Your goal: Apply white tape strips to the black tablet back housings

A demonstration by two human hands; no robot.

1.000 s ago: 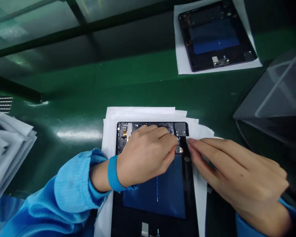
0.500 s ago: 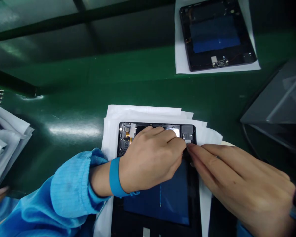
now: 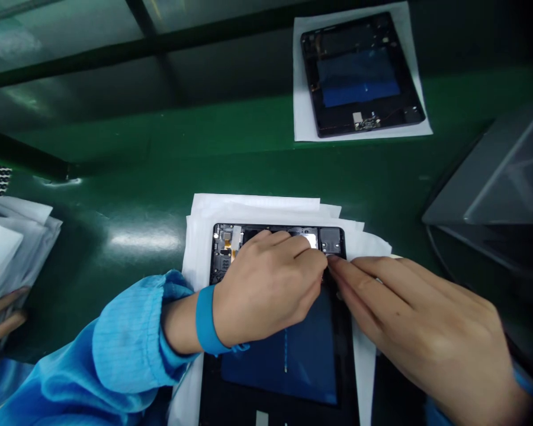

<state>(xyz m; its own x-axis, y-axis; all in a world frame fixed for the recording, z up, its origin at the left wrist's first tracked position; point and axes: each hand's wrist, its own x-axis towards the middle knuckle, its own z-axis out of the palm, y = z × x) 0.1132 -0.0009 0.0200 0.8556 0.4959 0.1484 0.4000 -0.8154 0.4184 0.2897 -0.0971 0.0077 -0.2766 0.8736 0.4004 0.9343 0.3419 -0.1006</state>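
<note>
Viewing remotely, I see a glossy green bench. Overlapping white sheets lie on it at near centre; a separate white sheet lies farther back, right of centre, well apart.

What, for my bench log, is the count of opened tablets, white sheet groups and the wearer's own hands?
Opened tablets: 2 (near tablet, far tablet)
White sheet groups: 3 (near pile, far sheet, left pile)
Wearer's hands: 2 (left hand, right hand)
Total: 7
</note>
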